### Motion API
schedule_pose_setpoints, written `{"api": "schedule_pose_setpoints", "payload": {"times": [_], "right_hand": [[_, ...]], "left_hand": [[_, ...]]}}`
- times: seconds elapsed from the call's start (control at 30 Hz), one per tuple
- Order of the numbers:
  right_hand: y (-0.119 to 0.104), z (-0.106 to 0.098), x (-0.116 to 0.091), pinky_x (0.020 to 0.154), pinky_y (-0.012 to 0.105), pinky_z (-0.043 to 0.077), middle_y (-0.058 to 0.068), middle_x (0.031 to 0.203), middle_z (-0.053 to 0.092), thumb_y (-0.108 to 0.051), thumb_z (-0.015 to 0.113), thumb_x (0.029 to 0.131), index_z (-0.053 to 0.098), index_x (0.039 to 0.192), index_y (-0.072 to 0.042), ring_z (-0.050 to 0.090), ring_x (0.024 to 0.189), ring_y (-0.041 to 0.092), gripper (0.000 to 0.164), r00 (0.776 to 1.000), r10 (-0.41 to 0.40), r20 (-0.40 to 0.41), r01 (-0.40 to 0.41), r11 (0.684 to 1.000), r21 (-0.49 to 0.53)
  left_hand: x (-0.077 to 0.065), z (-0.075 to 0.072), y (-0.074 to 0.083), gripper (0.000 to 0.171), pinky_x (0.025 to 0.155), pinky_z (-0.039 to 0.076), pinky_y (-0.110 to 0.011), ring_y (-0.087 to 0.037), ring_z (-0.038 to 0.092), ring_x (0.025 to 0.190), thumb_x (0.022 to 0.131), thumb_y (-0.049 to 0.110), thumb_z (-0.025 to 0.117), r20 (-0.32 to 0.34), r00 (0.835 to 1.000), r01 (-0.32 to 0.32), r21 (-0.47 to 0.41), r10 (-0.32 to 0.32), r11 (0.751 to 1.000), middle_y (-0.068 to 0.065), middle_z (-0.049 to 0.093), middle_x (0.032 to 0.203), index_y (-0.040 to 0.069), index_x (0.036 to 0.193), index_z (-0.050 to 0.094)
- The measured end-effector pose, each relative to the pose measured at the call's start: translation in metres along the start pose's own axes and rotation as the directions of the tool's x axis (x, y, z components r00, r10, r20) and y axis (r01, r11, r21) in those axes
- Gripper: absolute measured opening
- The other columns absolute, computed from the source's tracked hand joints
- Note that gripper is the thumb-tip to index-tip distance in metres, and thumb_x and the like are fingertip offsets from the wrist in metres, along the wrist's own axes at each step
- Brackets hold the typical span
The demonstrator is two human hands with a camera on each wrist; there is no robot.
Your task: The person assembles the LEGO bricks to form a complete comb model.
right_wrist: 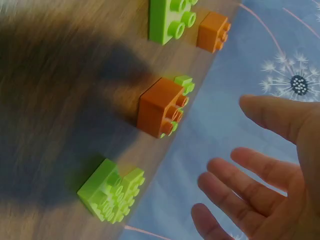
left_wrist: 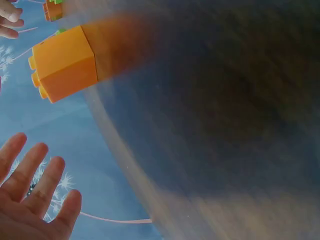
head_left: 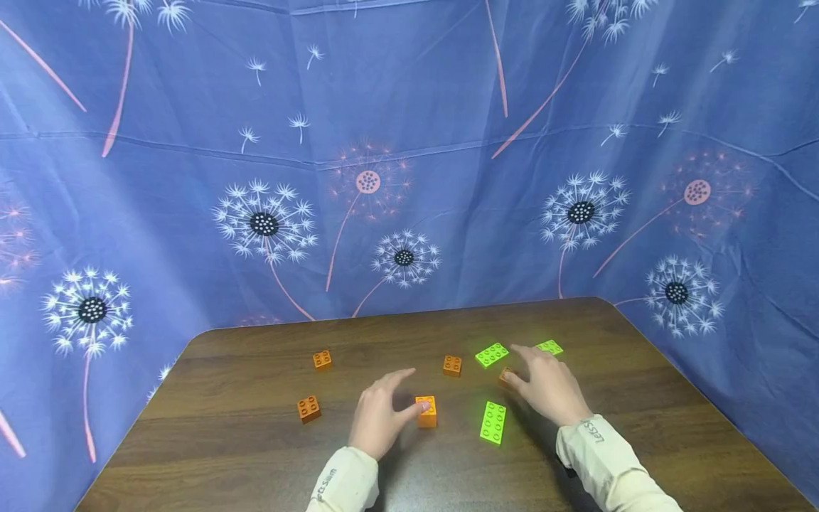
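My left hand [head_left: 376, 414] is over the table, fingers spread, its thumb overlapping the top of a bright orange building brick [head_left: 426, 418] in the head view. In the left wrist view the fingers [left_wrist: 45, 187] stand apart from that orange brick [left_wrist: 65, 65], which sits on the wood. Further right, my right hand [head_left: 549, 384] reaches above a darker orange brick [head_left: 504, 378], partly hidden by the thumb. The right wrist view has this orange brick [right_wrist: 159, 106] on the table, with a gap to the loosely spread fingers [right_wrist: 245, 185]. Neither hand holds anything.
Green bricks lie near the right hand: one in front [head_left: 493, 422], one behind [head_left: 492, 354], another [head_left: 549, 347] partly behind the fingers. Other orange bricks stand at centre [head_left: 452, 365] and left [head_left: 323, 360], [head_left: 308, 409]. A blue dandelion-print cloth [head_left: 409, 142] hangs behind the wooden table [head_left: 243, 384].
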State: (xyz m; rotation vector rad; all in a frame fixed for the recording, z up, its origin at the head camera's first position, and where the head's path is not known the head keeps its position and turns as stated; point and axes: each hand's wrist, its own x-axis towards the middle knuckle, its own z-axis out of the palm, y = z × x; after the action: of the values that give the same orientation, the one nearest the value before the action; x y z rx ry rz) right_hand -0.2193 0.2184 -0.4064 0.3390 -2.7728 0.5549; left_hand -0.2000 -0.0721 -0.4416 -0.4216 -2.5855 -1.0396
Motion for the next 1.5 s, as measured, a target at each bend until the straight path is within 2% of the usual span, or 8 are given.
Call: {"api": "schedule_pose_setpoints", "payload": {"times": [0.27, 0.4, 0.57, 0.8, 1.03, 1.13, 1.3, 1.5], "right_hand": [[0.008, 0.002, 0.008, 0.087, 0.063, 0.052, 0.028, 0.123, 0.066, -0.021, 0.078, 0.087, 0.062, 0.129, 0.006, 0.065, 0.106, 0.05, 0.053, 0.991, 0.025, 0.129, -0.022, 0.999, -0.025], [0.01, 0.007, 0.008, 0.082, 0.062, 0.053, 0.024, 0.115, 0.07, -0.021, 0.079, 0.086, 0.065, 0.125, 0.004, 0.067, 0.1, 0.047, 0.049, 0.989, 0.038, 0.146, -0.032, 0.999, -0.044], [0.011, 0.015, 0.01, 0.075, 0.06, 0.055, 0.022, 0.106, 0.072, -0.02, 0.082, 0.083, 0.068, 0.121, 0.004, 0.068, 0.093, 0.045, 0.047, 0.991, 0.027, 0.134, -0.017, 0.997, -0.078], [0.011, 0.022, 0.014, 0.068, 0.052, 0.055, 0.013, 0.093, 0.072, -0.018, 0.084, 0.08, 0.07, 0.115, 0.001, 0.068, 0.08, 0.034, 0.041, 0.991, 0.016, 0.131, -0.003, 0.995, -0.1], [0.007, 0.028, 0.021, 0.056, 0.042, 0.047, 0.001, 0.072, 0.061, -0.015, 0.086, 0.076, 0.071, 0.092, -0.006, 0.057, 0.064, 0.02, 0.024, 0.992, -0.021, 0.121, 0.043, 0.983, -0.181], [0.004, 0.032, 0.023, 0.054, 0.04, 0.045, -0.001, 0.067, 0.057, -0.015, 0.087, 0.076, 0.069, 0.086, -0.008, 0.053, 0.061, 0.018, 0.022, 0.992, -0.04, 0.124, 0.064, 0.977, -0.202], [0.004, 0.036, 0.022, 0.056, 0.039, 0.046, 0.0, 0.068, 0.058, -0.016, 0.087, 0.076, 0.069, 0.088, -0.007, 0.054, 0.062, 0.017, 0.023, 0.991, -0.034, 0.131, 0.062, 0.975, -0.215], [0.013, 0.03, 0.017, 0.056, 0.04, 0.047, 0.001, 0.07, 0.061, -0.015, 0.087, 0.075, 0.072, 0.095, -0.007, 0.056, 0.063, 0.018, 0.026, 0.994, -0.022, 0.106, 0.046, 0.972, -0.228]], "left_hand": [[0.002, 0.004, 0.002, 0.065, 0.101, 0.049, -0.054, -0.036, 0.063, 0.12, 0.074, 0.035, 0.089, 0.108, 0.994, 0.006, 0.007, -0.006, 1.0, -0.011, 0.069, 0.129, 0.011, 0.13, 0.068], [0.002, 0.005, 0.003, 0.067, 0.101, 0.048, -0.055, -0.037, 0.063, 0.119, 0.071, 0.035, 0.091, 0.158, 0.987, 0.001, 0.02, -0.004, 1.0, -0.011, 0.069, 0.128, 0.01, 0.129, 0.068], [0.002, 0.004, 0.004, 0.061, 0.101, 0.047, -0.057, -0.037, 0.063, 0.118, 0.074, 0.027, 0.091, 0.207, 0.978, 0.022, 0.036, -0.029, 0.999, -0.012, 0.07, 0.127, 0.008, 0.128, 0.068], [0.002, 0.006, 0.003, 0.055, 0.095, 0.05, -0.056, -0.034, 0.067, 0.111, 0.075, 0.022, 0.091, 0.219, 0.973, 0.057, 0.068, -0.07, 0.996, -0.009, 0.072, 0.121, 0.01, 0.124, 0.07], [0.003, 0.006, -0.001, 0.048, 0.09, 0.053, -0.053, -0.035, 0.069, 0.105, 0.074, 0.019, 0.091, 0.21, 0.977, 0.022, 0.096, -0.042, 0.995, -0.011, 0.074, 0.115, 0.01, 0.118, 0.073], [0.001, 0.005, -0.003, 0.046, 0.087, 0.055, -0.052, -0.035, 0.07, 0.101, 0.073, 0.019, 0.091, 0.206, 0.977, 0.024, 0.113, -0.047, 0.993, -0.012, 0.075, 0.112, 0.01, 0.115, 0.074], [0.0, 0.006, -0.003, 0.043, 0.084, 0.056, -0.052, -0.034, 0.071, 0.098, 0.072, 0.017, 0.091, 0.209, 0.975, 0.054, 0.123, -0.079, 0.991, -0.012, 0.075, 0.108, 0.011, 0.111, 0.074], [0.004, 0.017, 0.003, 0.04, 0.082, 0.056, -0.052, -0.035, 0.071, 0.096, 0.073, 0.015, 0.091, 0.217, 0.974, 0.046, 0.098, -0.066, 0.994, -0.012, 0.075, 0.106, 0.011, 0.109, 0.074]]}}
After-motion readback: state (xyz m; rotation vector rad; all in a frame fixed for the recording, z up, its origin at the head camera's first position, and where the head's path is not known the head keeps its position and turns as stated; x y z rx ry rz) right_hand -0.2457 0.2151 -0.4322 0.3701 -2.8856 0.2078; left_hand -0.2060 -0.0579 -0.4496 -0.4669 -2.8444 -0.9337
